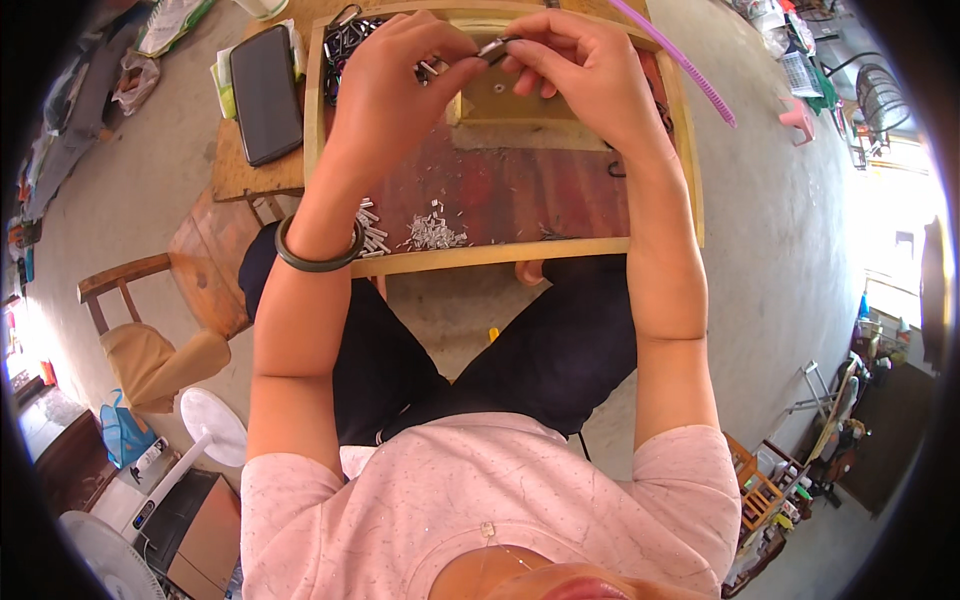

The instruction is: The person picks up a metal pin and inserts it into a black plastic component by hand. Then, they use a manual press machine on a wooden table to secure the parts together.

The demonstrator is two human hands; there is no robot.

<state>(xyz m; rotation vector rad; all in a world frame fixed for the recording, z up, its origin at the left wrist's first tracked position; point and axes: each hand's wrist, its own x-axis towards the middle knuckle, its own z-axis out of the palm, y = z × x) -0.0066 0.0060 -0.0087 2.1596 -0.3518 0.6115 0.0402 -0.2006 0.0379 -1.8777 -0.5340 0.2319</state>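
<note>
Both hands meet above the far part of a shallow wooden tray point(480, 258), their fingertips nearly touching around 1 small silver-and-black piece point(491, 48). The left hand point(405, 75) pinches the silver end between thumb and forefinger; the right hand point(585, 65) has its thumb and forefinger closed on the dark end. The piece is held up between the 2 hands; its finer shape is partly covered by the fingers.

Beneath them, a yellowish box point(500, 135) sits inside the tray. Left of it, partly behind the left hand, lies a heap of glossy black pieces point(347, 42). Near the tray's close edge are 2 groups of silver bits: a loose pile of tiny pieces point(436, 231) and, to its left, some longer silver tubes point(372, 232), partly hidden by the left forearm. A small black hook point(615, 166) lies toward the right side.

A dark phone point(266, 95) rests on the wooden counter point(232, 172) left of the tray. A ridged lilac strip point(690, 72) extends past the tray's far right corner. A dark bangle point(322, 263) circles the left forearm.
</note>
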